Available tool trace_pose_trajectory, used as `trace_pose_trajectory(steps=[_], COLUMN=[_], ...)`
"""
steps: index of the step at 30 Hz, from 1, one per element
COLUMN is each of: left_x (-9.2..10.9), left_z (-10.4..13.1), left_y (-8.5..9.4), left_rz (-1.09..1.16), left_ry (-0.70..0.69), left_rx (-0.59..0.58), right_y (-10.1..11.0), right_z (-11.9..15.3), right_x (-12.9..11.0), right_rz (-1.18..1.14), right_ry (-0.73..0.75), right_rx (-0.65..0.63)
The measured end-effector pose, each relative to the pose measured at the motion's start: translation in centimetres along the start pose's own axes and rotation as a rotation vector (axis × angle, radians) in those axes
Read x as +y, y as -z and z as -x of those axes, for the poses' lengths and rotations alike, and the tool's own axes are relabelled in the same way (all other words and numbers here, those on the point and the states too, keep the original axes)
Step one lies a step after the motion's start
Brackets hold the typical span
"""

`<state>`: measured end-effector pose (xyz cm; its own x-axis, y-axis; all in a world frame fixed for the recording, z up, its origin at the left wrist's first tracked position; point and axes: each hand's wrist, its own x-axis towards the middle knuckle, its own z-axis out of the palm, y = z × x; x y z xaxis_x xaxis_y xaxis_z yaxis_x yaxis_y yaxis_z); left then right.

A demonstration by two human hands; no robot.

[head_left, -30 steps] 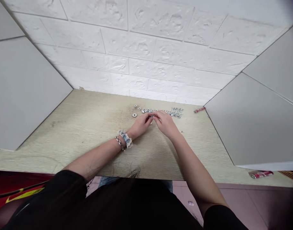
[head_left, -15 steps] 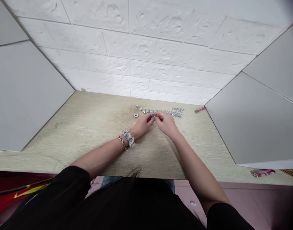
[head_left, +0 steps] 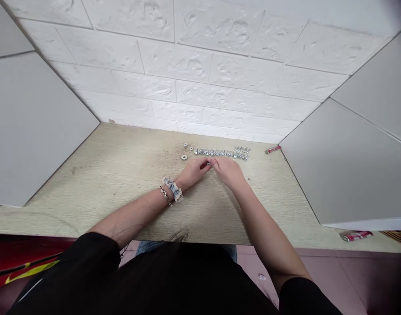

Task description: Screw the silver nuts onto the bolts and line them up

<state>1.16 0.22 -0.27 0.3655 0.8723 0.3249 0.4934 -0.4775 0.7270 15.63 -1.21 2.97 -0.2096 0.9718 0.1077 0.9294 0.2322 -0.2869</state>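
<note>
My left hand (head_left: 192,172) and my right hand (head_left: 229,173) meet at the fingertips over the pale wooden table. Both are closed in a pinch around a small metal piece (head_left: 209,163), mostly hidden by the fingers. Just beyond them runs a row of silver bolts with washers (head_left: 218,152). A shorter group of bolts (head_left: 242,149) lies behind its right end. To the left of the row are a flat washer (head_left: 184,157), a nut (head_left: 185,145) and a smaller nut (head_left: 191,148).
A white brick-pattern wall (head_left: 194,94) closes off the back of the table (head_left: 115,175). Grey panels stand at left (head_left: 39,131) and right (head_left: 345,166). One red cylinder (head_left: 272,149) lies at the back right, another (head_left: 357,236) at the front right.
Both hands have drawn slightly toward me and now cover less of the bolt row. The fingers have closed further over the small metal piece. The view has shifted slightly.
</note>
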Motion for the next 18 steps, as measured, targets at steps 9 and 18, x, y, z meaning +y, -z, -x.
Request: trace_pose_trajectory(steps=[9, 18], left_x=[0.12, 0.12], left_z=[-0.07, -0.07], left_y=[0.13, 0.29], left_rz=[0.02, -0.004], left_ry=[0.084, 0.066], left_rx=[0.074, 0.053], right_y=[0.26, -0.14], right_z=[-0.15, -0.5], right_x=[0.17, 0.75], right_rz=[-0.391, -0.309], right_ry=[0.19, 0.173], right_rx=[0.086, 0.075])
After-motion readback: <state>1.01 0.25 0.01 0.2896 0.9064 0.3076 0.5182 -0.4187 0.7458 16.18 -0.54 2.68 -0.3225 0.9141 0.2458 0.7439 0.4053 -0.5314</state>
